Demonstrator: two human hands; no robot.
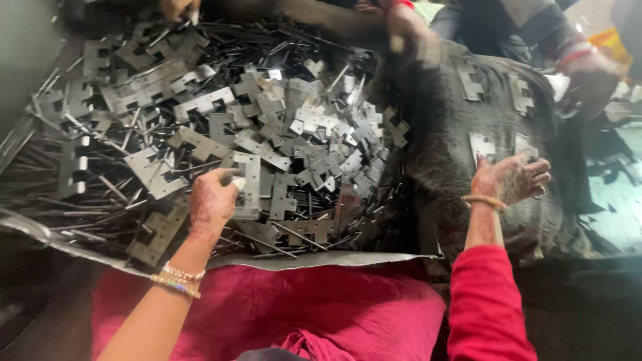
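While the big pile of metal plates [221, 134] sits mostly unsorted at left, left hand [212, 200] pinches one plate at its near edge; right hand [511, 177] hovers open, empty, over dark cloth [455, 154] where only few sorted plates [483, 146] lie, so most work looks left

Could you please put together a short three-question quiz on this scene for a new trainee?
1. True or false: the left hand rests on the heap of flat metal plates.
2. Over which surface is the right hand spread: (a) dark cloth, (b) red fabric, (c) the metal heap?
3. What thin parts lie mixed among the plates?

Key: 1 true. 2 a. 3 thin metal rods.
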